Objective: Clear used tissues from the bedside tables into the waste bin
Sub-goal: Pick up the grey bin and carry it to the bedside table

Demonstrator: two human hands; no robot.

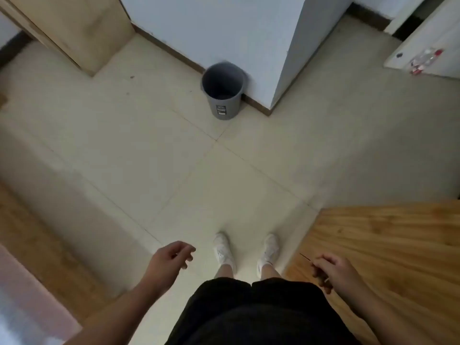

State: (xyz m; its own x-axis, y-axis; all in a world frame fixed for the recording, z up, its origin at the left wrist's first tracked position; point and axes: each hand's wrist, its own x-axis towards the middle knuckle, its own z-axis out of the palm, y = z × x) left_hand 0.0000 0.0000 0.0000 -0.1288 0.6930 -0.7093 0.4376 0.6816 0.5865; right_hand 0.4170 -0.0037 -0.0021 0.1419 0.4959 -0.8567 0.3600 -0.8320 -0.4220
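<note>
A grey waste bin (222, 92) stands on the tiled floor against a white wall corner, well ahead of my feet. Something dark lies at its bottom; I cannot tell what. My left hand (169, 260) hangs over the floor at lower centre-left, fingers loosely curled and apart, holding nothing. My right hand (333, 272) hovers over the near corner of a wooden bedside table (388, 245), fingers curled, with nothing visible in it. No tissue is visible anywhere.
A wooden surface (32, 242) runs along the left edge. A tall wooden cabinet (74, 28) stands at the back left. At the far right, a white desk (428, 53) carries small items. Open tiled floor (174, 158) lies between me and the bin.
</note>
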